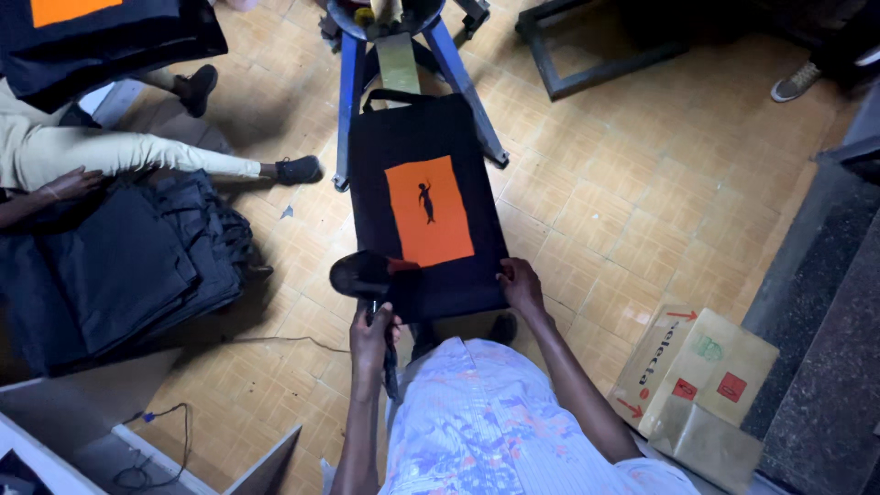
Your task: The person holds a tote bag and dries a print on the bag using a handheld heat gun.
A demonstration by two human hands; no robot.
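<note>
Black bag (417, 183) with orange print panel (428, 210) lies flat just ahead of both hands. Right hand (521, 284) presses its near corner, fingers spread — nothing gripped. Left hand (373, 332) closed round black dryer (365, 275), nozzle at bag's near-left edge.

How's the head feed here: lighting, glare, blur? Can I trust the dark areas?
Head view: dim and uneven, the tiled floor warmly lit with mild sheen, no hard glare; the black bag and the stack of black fabric lose detail; the orange print is sharp; the hair dryer in the left hand is slightly soft.
</note>
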